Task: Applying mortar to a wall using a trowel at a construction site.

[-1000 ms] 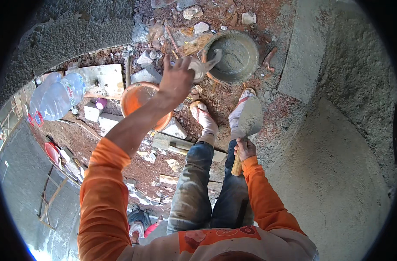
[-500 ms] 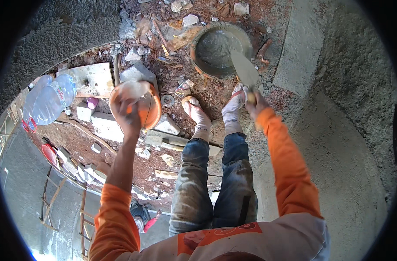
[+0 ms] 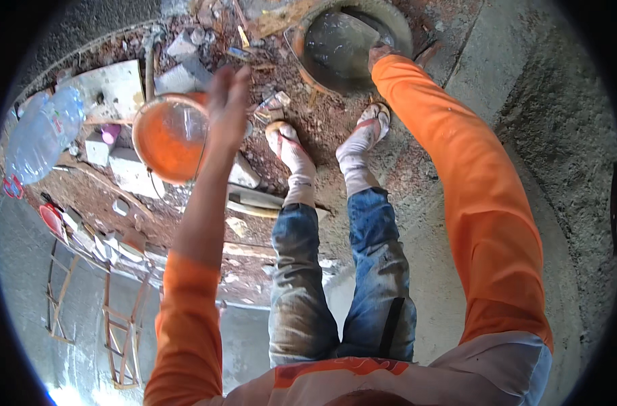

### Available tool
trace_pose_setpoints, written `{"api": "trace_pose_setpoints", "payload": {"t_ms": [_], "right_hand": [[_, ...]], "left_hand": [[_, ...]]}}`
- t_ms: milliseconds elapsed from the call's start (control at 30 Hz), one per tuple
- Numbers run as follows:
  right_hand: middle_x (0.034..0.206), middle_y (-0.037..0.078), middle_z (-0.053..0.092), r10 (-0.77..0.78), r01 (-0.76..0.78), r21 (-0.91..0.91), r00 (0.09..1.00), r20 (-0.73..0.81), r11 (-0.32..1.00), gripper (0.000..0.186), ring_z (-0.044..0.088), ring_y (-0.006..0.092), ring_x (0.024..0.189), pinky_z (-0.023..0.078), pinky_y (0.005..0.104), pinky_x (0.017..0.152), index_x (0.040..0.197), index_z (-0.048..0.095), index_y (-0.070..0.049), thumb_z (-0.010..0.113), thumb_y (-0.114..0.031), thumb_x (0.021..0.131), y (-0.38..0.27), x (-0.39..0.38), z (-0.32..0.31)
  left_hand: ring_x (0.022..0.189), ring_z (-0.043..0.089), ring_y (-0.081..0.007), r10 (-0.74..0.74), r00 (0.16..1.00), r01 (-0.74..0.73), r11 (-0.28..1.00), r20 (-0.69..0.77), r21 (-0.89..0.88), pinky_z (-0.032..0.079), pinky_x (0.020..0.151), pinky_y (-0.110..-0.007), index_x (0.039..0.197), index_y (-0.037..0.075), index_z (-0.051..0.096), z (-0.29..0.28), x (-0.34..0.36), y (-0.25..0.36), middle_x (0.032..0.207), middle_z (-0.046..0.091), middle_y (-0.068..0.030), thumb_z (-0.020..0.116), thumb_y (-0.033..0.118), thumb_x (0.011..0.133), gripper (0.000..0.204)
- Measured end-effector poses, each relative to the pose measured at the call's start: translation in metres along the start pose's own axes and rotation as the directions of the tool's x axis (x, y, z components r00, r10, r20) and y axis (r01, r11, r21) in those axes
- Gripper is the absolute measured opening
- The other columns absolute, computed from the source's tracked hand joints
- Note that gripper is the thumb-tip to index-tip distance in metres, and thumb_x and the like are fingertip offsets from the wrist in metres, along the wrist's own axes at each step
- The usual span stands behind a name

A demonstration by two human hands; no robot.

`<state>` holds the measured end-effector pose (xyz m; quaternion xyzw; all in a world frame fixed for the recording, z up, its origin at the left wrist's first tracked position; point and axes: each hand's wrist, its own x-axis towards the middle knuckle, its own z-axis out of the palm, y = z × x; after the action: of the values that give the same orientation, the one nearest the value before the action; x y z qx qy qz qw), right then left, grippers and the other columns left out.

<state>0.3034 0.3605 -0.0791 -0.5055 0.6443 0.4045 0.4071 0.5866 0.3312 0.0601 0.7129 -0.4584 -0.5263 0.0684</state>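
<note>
My right hand (image 3: 383, 54) is closed round the handle of a trowel. The trowel's grey blade (image 3: 360, 28) lies over the wet mortar (image 3: 328, 51) inside a round basin (image 3: 296, 44) at the top. Fingers stretched out, my left hand (image 3: 228, 101) hangs in the air just right of an orange bucket (image 3: 161, 152); it is blurred and nothing shows in it. A pale, see-through patch (image 3: 190, 123) shows inside the bucket, too unclear to name. The bucket's thin wire handle runs down its right side.
Large clear plastic bottles (image 3: 41, 139) lie at the far left, near a pale board (image 3: 109, 91). Concrete blocks (image 3: 136, 169) surround the bucket. My sandalled feet (image 3: 369, 125) stand on rubble-strewn red soil. Wooden frames (image 3: 122, 338) lean at lower left.
My left hand has moved from over the bucket to its right, with a pale blurred thing no longer at its fingers. My right hand has carried the trowel up into the basin.
</note>
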Motion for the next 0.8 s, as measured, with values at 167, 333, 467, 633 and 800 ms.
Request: {"api": "trace_pose_setpoints", "payload": {"t_ms": [167, 333, 467, 633, 800], "right_hand": [[0.112, 0.017, 0.057, -0.073, 0.1, 0.165, 0.984, -0.16, 0.981, 0.033, 0.055, 0.0331, 0.103, 0.046, 0.0438, 0.085, 0.11, 0.055, -0.003, 0.044, -0.018, 0.084, -0.004, -0.015, 0.023], [0.107, 0.02, 0.058, 0.02, 0.015, 0.18, 0.981, -0.191, 0.984, 0.034, 0.057, 0.0339, 0.099, 0.047, 0.0437, 0.082, 0.112, 0.052, -0.005, 0.046, -0.018, 0.081, -0.013, -0.062, 0.027], [0.101, 0.024, 0.058, -0.153, 0.164, 0.148, 0.984, -0.086, 0.975, 0.037, 0.057, 0.036, 0.095, 0.047, 0.044, 0.079, 0.118, 0.046, -0.006, 0.046, -0.016, 0.082, 0.01, -0.093, 0.015], [0.122, 0.024, 0.045, -0.163, 0.154, -0.069, 0.973, -0.163, 0.986, 0.053, 0.056, 0.0396, 0.097, 0.047, 0.0466, 0.08, 0.126, 0.026, -0.009, 0.051, -0.008, 0.079, 0.055, -0.118, -0.052], [0.118, 0.021, 0.047, -0.064, 0.01, -0.239, 0.974, -0.219, 0.971, 0.066, 0.056, 0.0386, 0.096, 0.048, 0.0502, 0.078, 0.13, 0.02, -0.005, 0.056, -0.011, 0.075, 0.031, -0.066, -0.083]], "left_hand": [[0.119, 0.039, -0.0348, -0.048, 0.986, 0.076, 0.982, 0.163, -0.17, 0.033, 0.096, -0.037, 0.132, -0.004, 0.027, 0.116, 0.072, 0.01, 0.127, 0.041, -0.024, 0.031, 0.061, 0.085, 0.08], [0.111, 0.046, -0.0327, 0.081, 0.993, -0.084, 0.996, 0.08, 0.039, 0.036, 0.092, -0.035, 0.131, -0.006, 0.026, 0.126, 0.085, -0.005, 0.116, 0.051, -0.0233, 0.032, 0.052, 0.089, 0.072], [0.106, 0.049, -0.0308, 0.063, 0.99, -0.064, 0.998, 0.125, 0.001, 0.036, 0.09, -0.034, 0.125, 0.0, 0.039, 0.125, 0.091, -0.009, 0.11, 0.054, -0.0216, 0.035, 0.051, 0.089, 0.062], [0.109, 0.047, -0.0359, 0.036, 0.992, -0.03, 0.998, 0.121, -0.056, 0.037, 0.09, -0.035, 0.126, 0.005, 0.04, 0.132, 0.096, -0.02, 0.113, 0.053, -0.022, 0.033, 0.053, 0.089, 0.062], [0.103, 0.05, -0.0404, 0.106, 0.994, -0.106, 0.993, 0.0, 0.051, 0.04, 0.086, -0.037, 0.128, 0.003, 0.037, 0.145, 0.09, -0.025, 0.115, 0.051, -0.0245, 0.034, 0.053, 0.088, 0.063]]}}
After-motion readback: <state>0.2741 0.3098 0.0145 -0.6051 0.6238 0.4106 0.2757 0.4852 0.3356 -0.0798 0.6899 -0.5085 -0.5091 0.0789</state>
